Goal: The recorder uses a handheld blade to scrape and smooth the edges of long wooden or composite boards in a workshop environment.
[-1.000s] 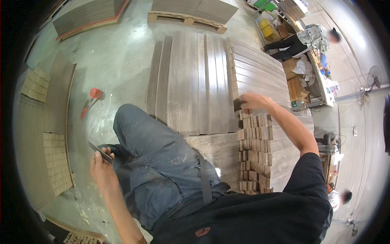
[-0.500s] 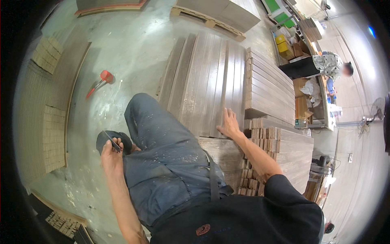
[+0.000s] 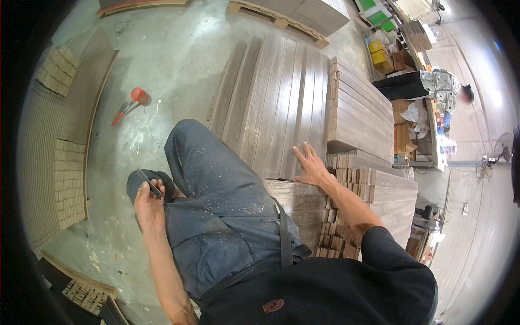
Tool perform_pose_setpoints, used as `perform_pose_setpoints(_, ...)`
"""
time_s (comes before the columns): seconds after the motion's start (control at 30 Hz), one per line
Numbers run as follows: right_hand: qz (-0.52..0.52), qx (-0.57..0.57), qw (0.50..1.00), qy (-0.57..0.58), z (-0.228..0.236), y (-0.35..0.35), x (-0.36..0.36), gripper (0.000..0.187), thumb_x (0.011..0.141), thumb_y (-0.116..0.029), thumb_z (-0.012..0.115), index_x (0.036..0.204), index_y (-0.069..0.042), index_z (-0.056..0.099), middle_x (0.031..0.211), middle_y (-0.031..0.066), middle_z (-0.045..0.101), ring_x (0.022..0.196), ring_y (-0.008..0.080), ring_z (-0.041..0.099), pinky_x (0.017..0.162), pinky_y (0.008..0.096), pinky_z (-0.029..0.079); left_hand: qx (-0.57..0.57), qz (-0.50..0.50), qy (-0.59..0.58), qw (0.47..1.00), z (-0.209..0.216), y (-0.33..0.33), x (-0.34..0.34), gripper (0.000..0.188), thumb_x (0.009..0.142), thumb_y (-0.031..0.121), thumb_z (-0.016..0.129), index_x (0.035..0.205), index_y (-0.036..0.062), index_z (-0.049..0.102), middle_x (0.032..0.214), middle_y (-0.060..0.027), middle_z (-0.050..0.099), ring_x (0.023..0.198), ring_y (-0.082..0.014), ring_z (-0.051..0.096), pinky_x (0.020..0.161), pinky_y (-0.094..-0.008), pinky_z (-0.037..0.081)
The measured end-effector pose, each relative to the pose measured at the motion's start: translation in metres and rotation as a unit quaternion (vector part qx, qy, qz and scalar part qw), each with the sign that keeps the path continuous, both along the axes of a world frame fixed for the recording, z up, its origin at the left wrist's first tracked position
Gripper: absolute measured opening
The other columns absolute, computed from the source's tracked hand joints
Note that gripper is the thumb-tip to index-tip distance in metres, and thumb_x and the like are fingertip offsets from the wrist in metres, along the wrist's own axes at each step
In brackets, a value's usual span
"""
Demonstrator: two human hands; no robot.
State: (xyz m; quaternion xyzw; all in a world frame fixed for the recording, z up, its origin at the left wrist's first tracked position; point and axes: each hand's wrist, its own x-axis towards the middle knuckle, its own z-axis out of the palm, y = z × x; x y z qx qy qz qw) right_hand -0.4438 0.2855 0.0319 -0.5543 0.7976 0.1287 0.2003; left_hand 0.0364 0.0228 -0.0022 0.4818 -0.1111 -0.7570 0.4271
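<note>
a: what is the left hand doing?
b: it pinches a thin, dark, flat strip between thumb and fingers, above the floor beside the bent leg in dusty blue-grey trousers.
a: and the right hand?
b: spread, fingers apart, resting at the near end of a row of long grey-brown wooden boards laid side by side. just beside it, to the right, is a stack of shorter-looking wooden pieces with uneven ends.
a: any containers?
b: over at the right, by the workbench, open brown cardboard boxes. crumpled white wrapping lies at one of them; i can't tell how much is inside. farther up is a yellow box, its contents too small to make out.
a: anything on the floor?
b: a red-headed mallet with a red grip, well apart from both hands.
</note>
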Motion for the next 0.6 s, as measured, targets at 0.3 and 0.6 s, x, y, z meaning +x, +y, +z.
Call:
perform_pose_setpoints(0.3, -0.036, -0.127, 0.990, 0.046, -0.037, -0.015, -0.022, 0.094, 0.085, -0.043, 0.076, 0.158, -0.001, 0.033, 0.158, 0.0324, 0.034, 0.145, 0.0466, 0.036, 0.118, 0.0558, 0.036, 0.000, -0.004, 0.004, 1.000, 0.004, -0.002, -0.008, 0.012, 0.103, 0.013, 0.062, 0.106, 0.0021, 0.061, 0.103, -0.0136, 0.070, 0.100, -0.0295, 0.069, 0.086, -0.0410, 0.059)
perform_pose_setpoints(0.6, -0.308, -0.223, 0.925, 0.000, -0.059, -0.099, -0.062, 0.091, 0.088, -0.043, 0.075, 0.152, 0.009, 0.036, 0.148, 0.0334, 0.045, 0.140, 0.0440, 0.042, 0.117, 0.0507, 0.038, -0.003, 0.016, 0.002, 1.000, 0.001, 0.001, -0.008, 0.009, 0.101, 0.011, 0.064, 0.104, 0.0027, 0.062, 0.103, -0.0149, 0.070, 0.100, -0.0314, 0.070, 0.088, -0.0440, 0.059)
